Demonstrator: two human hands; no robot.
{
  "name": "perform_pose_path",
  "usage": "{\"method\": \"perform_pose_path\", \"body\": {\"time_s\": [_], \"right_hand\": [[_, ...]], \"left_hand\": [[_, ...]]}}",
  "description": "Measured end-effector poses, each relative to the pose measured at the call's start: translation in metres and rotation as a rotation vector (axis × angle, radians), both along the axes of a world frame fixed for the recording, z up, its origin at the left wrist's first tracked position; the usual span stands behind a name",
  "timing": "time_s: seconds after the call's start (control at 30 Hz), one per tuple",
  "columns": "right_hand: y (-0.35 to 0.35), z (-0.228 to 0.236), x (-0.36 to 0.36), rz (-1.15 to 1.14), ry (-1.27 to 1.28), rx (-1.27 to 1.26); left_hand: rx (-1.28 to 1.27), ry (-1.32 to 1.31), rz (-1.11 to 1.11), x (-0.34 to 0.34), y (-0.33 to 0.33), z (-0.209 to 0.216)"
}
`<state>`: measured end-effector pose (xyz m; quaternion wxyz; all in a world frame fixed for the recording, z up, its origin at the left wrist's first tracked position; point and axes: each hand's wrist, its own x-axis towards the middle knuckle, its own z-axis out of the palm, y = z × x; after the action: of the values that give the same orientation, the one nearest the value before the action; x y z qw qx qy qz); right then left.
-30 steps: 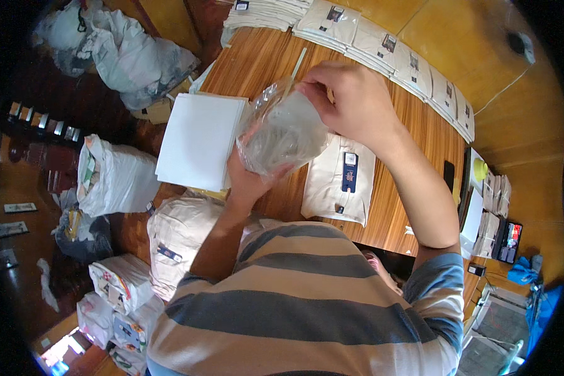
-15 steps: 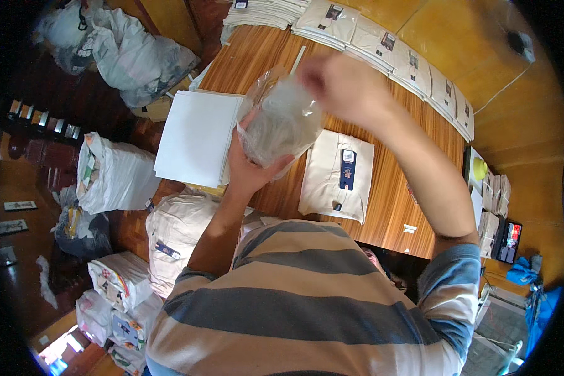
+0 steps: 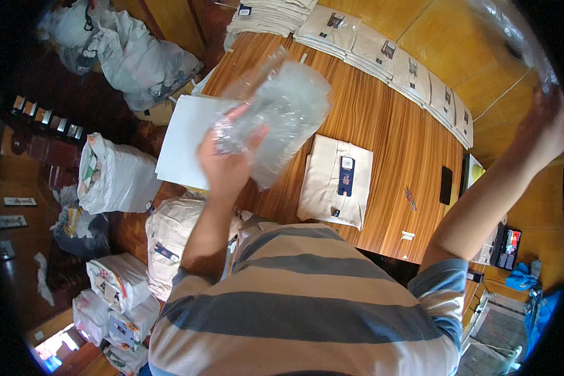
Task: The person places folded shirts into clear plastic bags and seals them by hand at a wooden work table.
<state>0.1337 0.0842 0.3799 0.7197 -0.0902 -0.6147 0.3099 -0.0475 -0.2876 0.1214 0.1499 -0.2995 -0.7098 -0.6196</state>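
My left hand (image 3: 225, 164) is closed round the lower end of a bundle of clear plastic bags (image 3: 291, 103), held above the table and blurred by motion. Off at the far right, my right hand (image 3: 548, 122) is raised and grips a long piece of clear plastic film (image 3: 504, 28) that streams up from it; its fingers are partly dark at the picture's rim. Between my arms a folded cream garment (image 3: 319, 182) lies flat on the table, with a dark blue tag (image 3: 346, 175) on it. White paper sheets (image 3: 185, 141) lie stacked beside my left hand.
Packed cream garments (image 3: 373, 47) line the far edge of the striped wooden table (image 3: 395, 144). A black phone (image 3: 446, 185) and a small pair of snips (image 3: 410, 198) lie toward the right. Full white bags (image 3: 116, 175) and more garments (image 3: 175, 232) stand at the left.
My right hand has swung from beside the bag bundle out to the far right, with plastic film in it. My left hand has shifted slightly left, tilting the bundle. The phone and snips have come into view.
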Motion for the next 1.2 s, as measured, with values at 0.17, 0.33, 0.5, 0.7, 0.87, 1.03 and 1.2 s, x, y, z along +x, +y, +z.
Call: {"method": "perform_pose_path", "body": {"time_s": [0.17,0.33,0.5,0.7,0.87,1.03,1.2], "right_hand": [[-0.010,-0.118,0.032,0.083,-0.169,-0.358],[-0.027,-0.205,0.048,0.257,-0.270,-0.677],[-0.026,-0.258,0.065,0.384,-0.238,-0.851],[-0.033,-0.281,0.083,0.405,-0.276,-0.944],[-0.033,-0.295,0.102,0.392,-0.268,-1.008],[-0.039,-0.308,0.108,0.467,-0.209,-1.033],[-0.043,-0.320,0.120,0.613,-0.285,-0.978]], "left_hand": [[0.089,0.457,0.178,-0.009,-0.066,0.114],[-0.391,0.748,-0.295,-0.042,-0.089,0.108],[-0.745,0.719,-0.326,-0.069,-0.099,-0.036],[-1.019,0.623,-0.505,-0.037,-0.091,-0.092],[-1.152,0.501,-0.541,-0.002,-0.065,-0.029],[-0.112,-0.686,-0.854,0.082,0.004,-0.065],[0.280,-1.821,-1.011,0.088,0.146,-0.130]]}}
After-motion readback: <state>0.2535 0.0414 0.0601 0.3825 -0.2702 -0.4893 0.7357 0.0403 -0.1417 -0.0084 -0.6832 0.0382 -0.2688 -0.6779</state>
